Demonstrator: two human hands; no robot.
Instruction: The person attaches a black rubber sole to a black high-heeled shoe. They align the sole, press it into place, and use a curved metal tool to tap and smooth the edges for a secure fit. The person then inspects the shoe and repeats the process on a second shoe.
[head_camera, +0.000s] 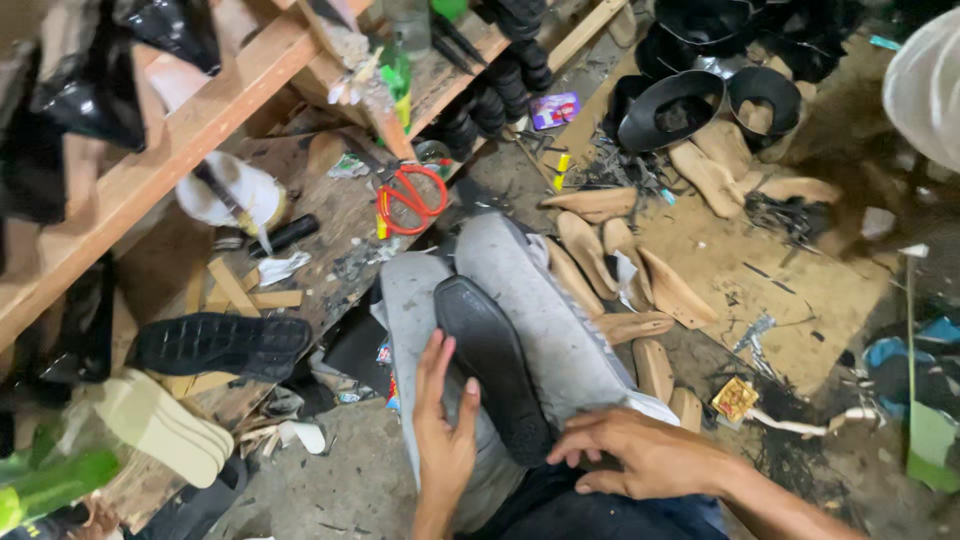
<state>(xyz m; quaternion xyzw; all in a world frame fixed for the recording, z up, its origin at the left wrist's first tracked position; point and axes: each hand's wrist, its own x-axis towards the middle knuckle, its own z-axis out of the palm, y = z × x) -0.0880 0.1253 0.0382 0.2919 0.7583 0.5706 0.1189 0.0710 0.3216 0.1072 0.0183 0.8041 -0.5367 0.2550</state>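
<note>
i saw the black sole (490, 365) lying across my grey-trousered knee (545, 310); my left hand (443, 430) lay flat and open against it, my right hand (640, 455) rested loosely spread beside it, holding nothing.

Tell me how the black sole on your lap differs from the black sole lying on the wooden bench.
The sole on the lap shows a smooth face and points lengthwise away; the left hand touches it. The sole on the bench shows ridged tread, lies crosswise, untouched. Both are black and shoe-shaped.
</note>
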